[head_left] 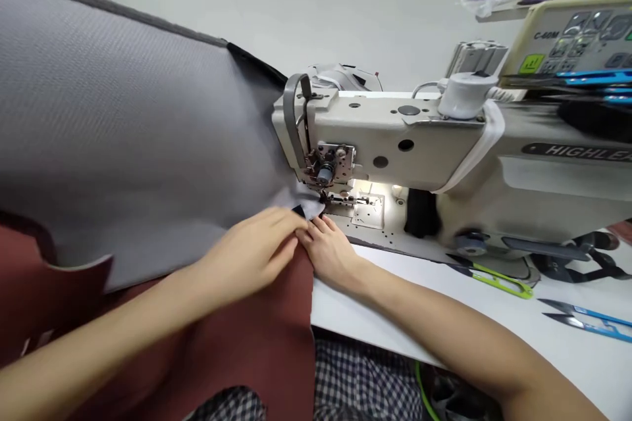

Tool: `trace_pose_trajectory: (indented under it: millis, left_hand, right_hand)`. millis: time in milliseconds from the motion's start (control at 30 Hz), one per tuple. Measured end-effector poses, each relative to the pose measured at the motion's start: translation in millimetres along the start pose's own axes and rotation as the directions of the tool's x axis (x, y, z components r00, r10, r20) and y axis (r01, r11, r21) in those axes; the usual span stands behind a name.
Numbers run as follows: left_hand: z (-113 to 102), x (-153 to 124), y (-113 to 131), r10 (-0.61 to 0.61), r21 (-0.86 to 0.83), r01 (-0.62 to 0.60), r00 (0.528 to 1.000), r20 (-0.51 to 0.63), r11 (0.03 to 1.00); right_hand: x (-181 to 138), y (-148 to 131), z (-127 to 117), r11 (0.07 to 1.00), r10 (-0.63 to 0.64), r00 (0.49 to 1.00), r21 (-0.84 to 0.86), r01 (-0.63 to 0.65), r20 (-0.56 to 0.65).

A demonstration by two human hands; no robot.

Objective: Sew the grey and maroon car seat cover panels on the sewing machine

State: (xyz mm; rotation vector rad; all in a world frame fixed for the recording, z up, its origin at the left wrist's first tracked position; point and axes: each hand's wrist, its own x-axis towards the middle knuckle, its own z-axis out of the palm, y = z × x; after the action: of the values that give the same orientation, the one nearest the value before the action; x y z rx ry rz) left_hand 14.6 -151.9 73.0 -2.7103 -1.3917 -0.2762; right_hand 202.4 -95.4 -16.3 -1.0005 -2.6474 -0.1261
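At sewing machine (395, 135), fingers (322, 224) on fabric (128, 138), close together

Your left hand (261, 243) and right hand (333, 253) meet at the maroon sheet (266, 335), just near of the sewing machine (385, 138)'s needle area. Grey sheet (128, 125) spreads left; green snips (500, 286) and blue snips (592, 327) lie right, on your white table (336, 306).

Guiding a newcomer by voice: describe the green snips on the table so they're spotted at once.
On the white table, find the big sewing machine. Along its near edge, toward the right, lie the green snips, dark blades pointing left. Their lime-green handle distinguishes them from the blue snips farther right.
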Motion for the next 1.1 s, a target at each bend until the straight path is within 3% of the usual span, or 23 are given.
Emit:
trace_pose_trajectory:
  millis: [100,233,300,433,633,900,1100]
  left_hand:
    - [42,56,-15,-0.005,0.093,0.0,0.999,0.053,0.996]
    - [66,72,-36,0.073,0.284,-0.076,0.997,0.021,0.956]
    - [63,72,-45,0.141,0.315,-0.151,0.989,0.055,0.937]
    - [45,86,-57,0.246,0.269,-0.303,0.943,0.225,0.914]
    - [34,104,-45,0.215,0.253,-0.328,0.896,0.389,0.91]
    - [46,105,-32,0.097,0.246,-0.177,0.947,0.306,0.953]
    - [49,104,-32,0.139,0.244,-0.189,0.968,0.208,0.951]
  right_hand:
    - [-1,0,0,1.0,0.013,0.999,0.024,-0.012,-0.031]
    - [2,0,2,1.0,0.019,0.999,0.005,-0.019,-0.044]
    - [2,1,2,0.999,0.009,1.0,-0.032,-0.009,-0.016]
    - [-2,5,-3,0.996,-0.021,0.999,-0.09,0.025,0.046]
    - [-7,6,-8,0.994,0.022,0.999,-0.106,-0.019,0.027]
    - [-1,20,-4,0.996,0.085,0.996,-0.041,-0.084,0.021]
    - [-3,18,-6,0.999,0.026,0.999,-0.038,-0.027,-0.028]
